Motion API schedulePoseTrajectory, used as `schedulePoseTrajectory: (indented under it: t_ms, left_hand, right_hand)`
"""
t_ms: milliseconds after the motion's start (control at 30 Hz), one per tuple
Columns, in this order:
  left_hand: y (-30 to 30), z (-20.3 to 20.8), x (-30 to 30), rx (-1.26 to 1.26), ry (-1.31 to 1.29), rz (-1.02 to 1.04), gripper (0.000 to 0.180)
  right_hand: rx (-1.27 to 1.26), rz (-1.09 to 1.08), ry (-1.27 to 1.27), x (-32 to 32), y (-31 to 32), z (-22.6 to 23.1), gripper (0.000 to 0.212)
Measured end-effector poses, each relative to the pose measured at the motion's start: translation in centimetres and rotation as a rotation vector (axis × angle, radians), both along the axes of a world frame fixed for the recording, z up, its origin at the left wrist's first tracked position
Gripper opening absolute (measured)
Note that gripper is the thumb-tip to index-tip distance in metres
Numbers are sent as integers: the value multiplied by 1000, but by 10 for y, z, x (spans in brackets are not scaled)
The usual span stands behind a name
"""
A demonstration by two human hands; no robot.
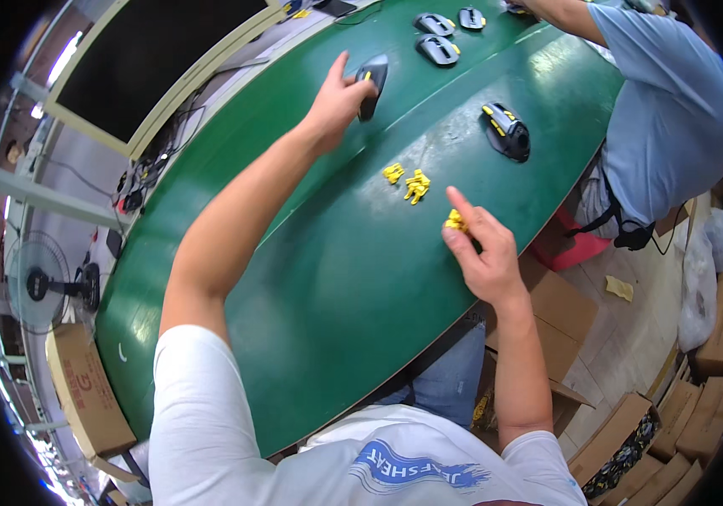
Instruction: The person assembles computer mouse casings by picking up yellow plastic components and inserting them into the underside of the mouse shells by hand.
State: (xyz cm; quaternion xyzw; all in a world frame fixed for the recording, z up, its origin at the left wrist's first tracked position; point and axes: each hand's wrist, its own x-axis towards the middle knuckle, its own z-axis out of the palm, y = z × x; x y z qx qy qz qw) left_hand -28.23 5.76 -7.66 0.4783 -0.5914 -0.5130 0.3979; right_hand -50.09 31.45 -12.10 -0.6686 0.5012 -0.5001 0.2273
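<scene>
My left hand (336, 105) is stretched far over the green table, closed around a dark computer mouse (373, 83) with a yellow side part. The mouse is tilted on its side and partly hidden by my fingers. Nearer to me, my right hand (488, 255) has small yellow plastic pieces (456, 221) between its thumb and fingers, with the index finger pointing away. Just left of it lies a small pile of yellow pieces (416, 186), next to a smaller cluster (392, 173). A grey-and-black mouse (506, 132) with yellow parts lies beyond my right hand.
Several grey mice (437, 50) sit at the table's (336, 329) far end. A co-worker in a blue shirt (673, 101) sits at the far right. A monitor (159, 63) stands at the left, above a fan (41, 282). Cardboard boxes (711, 413) fill the right floor.
</scene>
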Motion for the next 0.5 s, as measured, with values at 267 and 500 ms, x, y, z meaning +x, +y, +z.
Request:
schedulePoseTrajectory:
  t_ms: [267, 500]
  left_hand:
    - [250, -7, 141, 305, 592, -158, 104]
    - [362, -50, 190, 64, 537, -98, 101]
  right_hand:
    - [-127, 61, 308, 12, 12, 0, 39]
    - [72, 267, 225, 88, 50, -2, 20]
